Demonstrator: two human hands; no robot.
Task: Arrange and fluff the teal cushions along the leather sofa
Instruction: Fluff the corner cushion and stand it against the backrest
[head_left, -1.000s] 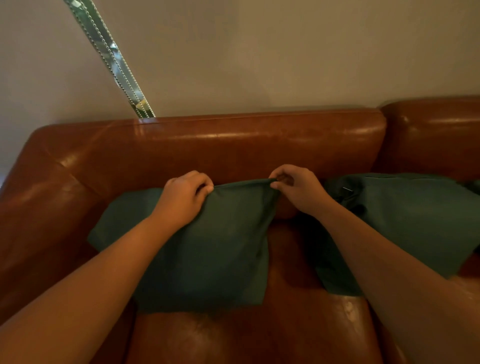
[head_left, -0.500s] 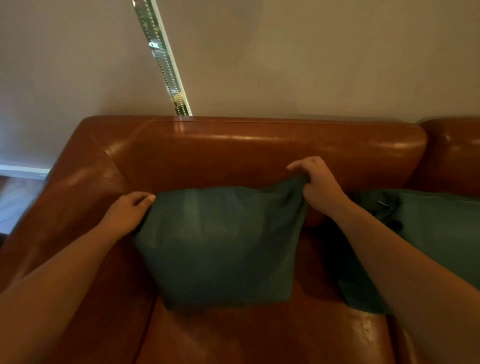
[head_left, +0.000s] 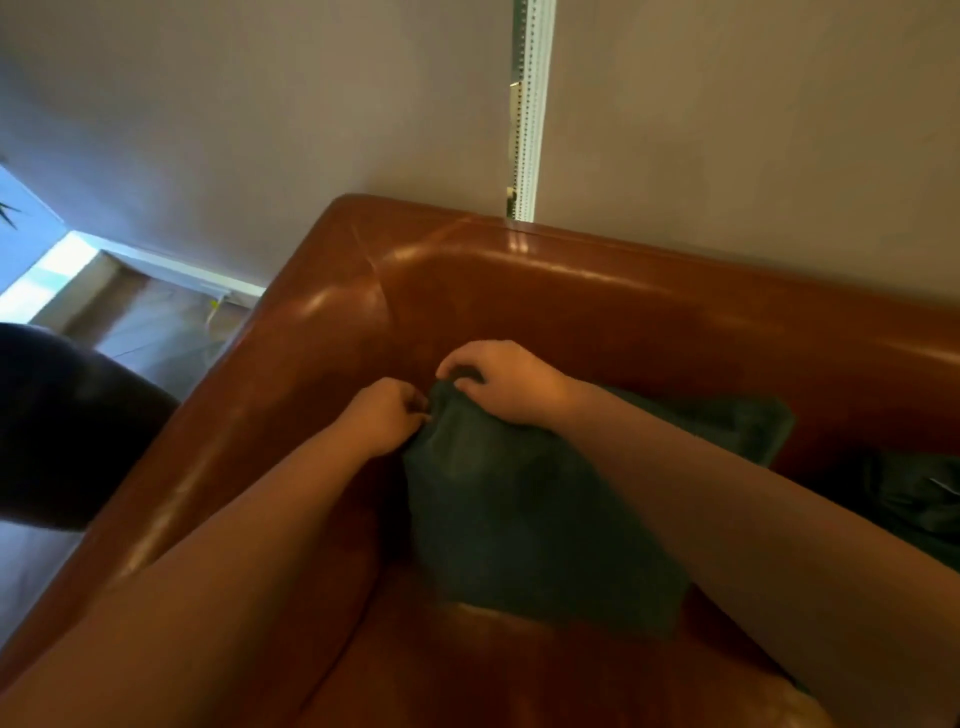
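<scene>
Teal cushion (head_left: 524, 519) upright in sofa (head_left: 623, 312) corner; second teal cushion (head_left: 914, 504) at right edge.

Left hand (head_left: 382, 418), right hand (head_left: 506, 382), forearms: bare, no sleeves/jewelry.

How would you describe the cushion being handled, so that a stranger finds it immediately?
Find the brown leather sofa and go to its left corner. The teal cushion stands there; both hands, left and right, pinch its upper corner. The other cushion, at the right edge, is untouched.

No words, labels, brands or numbers can be read anywhere here (the picture is dim and somewhat blurred besides).
</scene>
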